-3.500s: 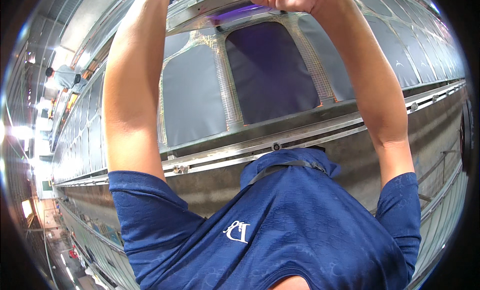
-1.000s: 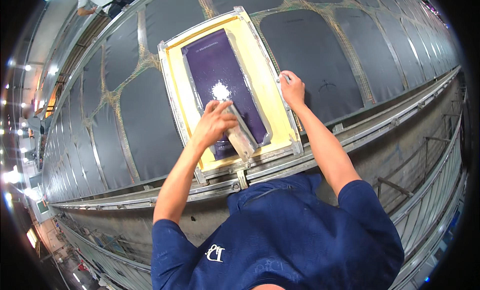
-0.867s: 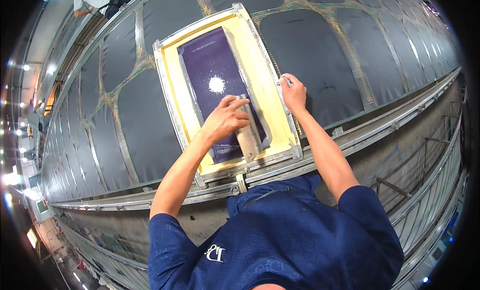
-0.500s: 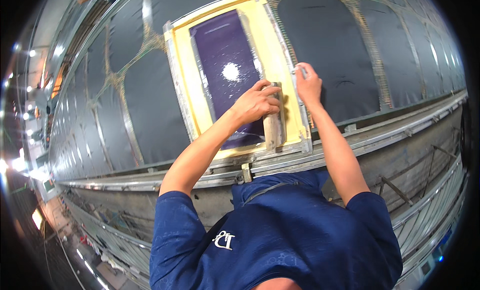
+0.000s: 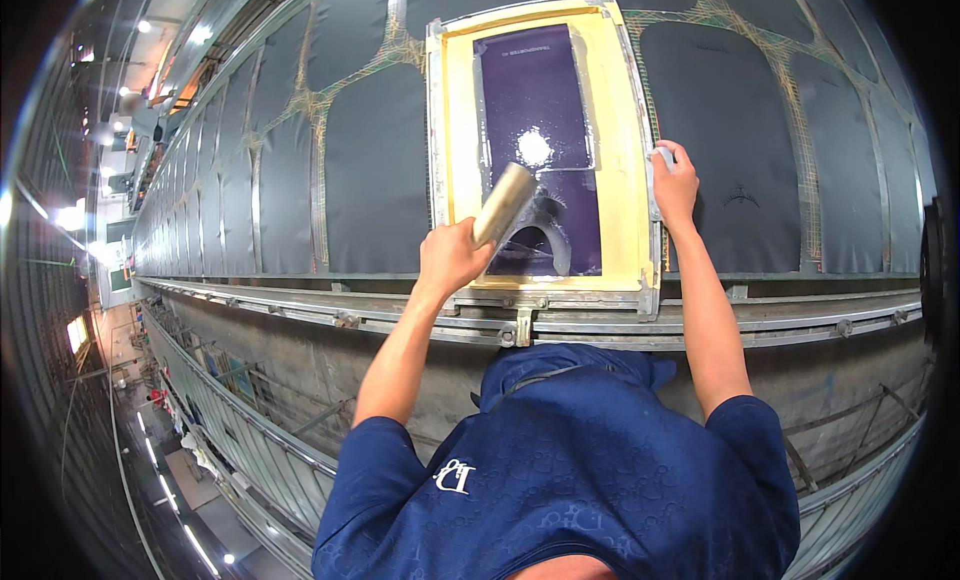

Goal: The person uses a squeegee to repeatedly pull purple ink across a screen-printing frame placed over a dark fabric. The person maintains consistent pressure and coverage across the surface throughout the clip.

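A yellow screen printing frame (image 5: 625, 100) with metal edges lies on the long table, its dark purple printing area (image 5: 525, 80) coated with glossy wet ink. An arched grey smear shows on the purple area's lower part. My left hand (image 5: 455, 255) is closed around a pale metal squeegee (image 5: 505, 200), held slanted over the frame's lower left. My right hand (image 5: 676, 185) has its fingers curled on the frame's right edge, pinching a small grey metal part there.
Dark grey fabric panels (image 5: 365, 170) line the long table either side of the frame, with mesh strips between them. A metal rail (image 5: 800, 325) runs along the near edge. A concrete channel and railing lie below. Bright lights and roofing fill the far left.
The squeegee has moved from the frame's right side to the lower left, now tilted. The smear has appeared in the purple area. My right hand still grips the frame's edge.
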Motion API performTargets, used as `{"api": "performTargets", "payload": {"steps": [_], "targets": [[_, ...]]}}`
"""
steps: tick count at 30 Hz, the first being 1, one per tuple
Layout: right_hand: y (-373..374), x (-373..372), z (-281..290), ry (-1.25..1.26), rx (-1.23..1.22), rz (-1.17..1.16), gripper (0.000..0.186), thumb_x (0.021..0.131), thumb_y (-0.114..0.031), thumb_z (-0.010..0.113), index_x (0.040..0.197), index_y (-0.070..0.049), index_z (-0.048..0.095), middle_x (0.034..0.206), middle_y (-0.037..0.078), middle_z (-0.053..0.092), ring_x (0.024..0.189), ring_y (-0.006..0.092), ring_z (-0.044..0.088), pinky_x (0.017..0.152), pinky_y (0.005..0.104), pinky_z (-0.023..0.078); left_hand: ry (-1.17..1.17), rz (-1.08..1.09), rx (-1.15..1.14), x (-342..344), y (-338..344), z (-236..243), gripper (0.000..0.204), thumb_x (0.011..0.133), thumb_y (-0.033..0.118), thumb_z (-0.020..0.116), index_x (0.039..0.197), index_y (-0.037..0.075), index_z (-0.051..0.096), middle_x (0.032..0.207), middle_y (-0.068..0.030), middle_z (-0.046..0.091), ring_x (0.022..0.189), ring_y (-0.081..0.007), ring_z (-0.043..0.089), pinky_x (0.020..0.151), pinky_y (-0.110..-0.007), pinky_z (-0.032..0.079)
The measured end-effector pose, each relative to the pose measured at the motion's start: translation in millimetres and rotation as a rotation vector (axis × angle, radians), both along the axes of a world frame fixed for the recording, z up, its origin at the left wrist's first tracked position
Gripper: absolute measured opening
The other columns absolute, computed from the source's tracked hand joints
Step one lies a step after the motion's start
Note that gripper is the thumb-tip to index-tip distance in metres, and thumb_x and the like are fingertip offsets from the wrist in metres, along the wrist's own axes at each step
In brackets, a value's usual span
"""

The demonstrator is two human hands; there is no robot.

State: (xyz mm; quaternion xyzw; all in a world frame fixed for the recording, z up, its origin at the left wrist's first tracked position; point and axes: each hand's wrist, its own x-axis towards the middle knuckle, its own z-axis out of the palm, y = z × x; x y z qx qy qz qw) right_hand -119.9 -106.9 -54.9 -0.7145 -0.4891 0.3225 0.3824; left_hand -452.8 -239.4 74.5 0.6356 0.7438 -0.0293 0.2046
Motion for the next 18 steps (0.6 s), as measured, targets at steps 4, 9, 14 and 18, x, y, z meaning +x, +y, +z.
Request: {"api": "performTargets", "payload": {"steps": [4,9,14,18], "targets": [[-0.9,-2.1,2.8,0.040,-0.021,0.003,0.029,0.092,-0.031,0.066,0.114,-0.013,0.072,0.101,0.014,0.076,0.093,0.0343,0.072,0.089,0.0419,0.053,-0.105,0.396,0.122,-7.4,-20.0,-11.6,0.034,0.080,0.031,0.078,0.102,0.005,0.075,0.087,-0.0202,0.075,0.087,-0.0397,0.074,0.081,-0.049,0.057],[-1.0,-1.1,1.8,0.024,0.008,-0.003,0.027,0.092,-0.029,0.066,0.112,-0.012,0.071,0.101,0.014,0.076,0.094,0.0341,0.072,0.087,0.0417,0.054,-0.024,0.543,0.163,-5.5,-17.9,-32.6,0.032,0.081,0.030,0.073,0.100,0.004,0.073,0.090,-0.0236,0.074,0.092,-0.0457,0.072,0.084,-0.054,0.057],[1.4,-4.2,4.5,-0.005,0.016,-0.015,0.027,0.091,-0.028,0.066,0.111,-0.011,0.071,0.101,0.016,0.076,0.095,0.0358,0.072,0.086,0.0422,0.054,0.048,0.451,0.179,41.0,-16.6,-46.5,0.028,0.081,0.027,0.070,0.095,0.002,0.072,0.087,-0.0258,0.073,0.089,-0.0477,0.071,0.082,-0.056,0.056],[-2.1,-3.1,3.2,0.019,0.035,-0.014,0.026,0.091,-0.028,0.066,0.110,-0.011,0.071,0.100,0.016,0.076,0.094,0.0364,0.073,0.085,0.0426,0.055,-0.047,0.284,0.195,67.6,-9.5,-42.8,0.027,0.082,0.026,0.070,0.087,0.000,0.066,0.082,-0.0248,0.071,0.083,-0.0474,0.071,0.078,-0.057,0.055]]}}
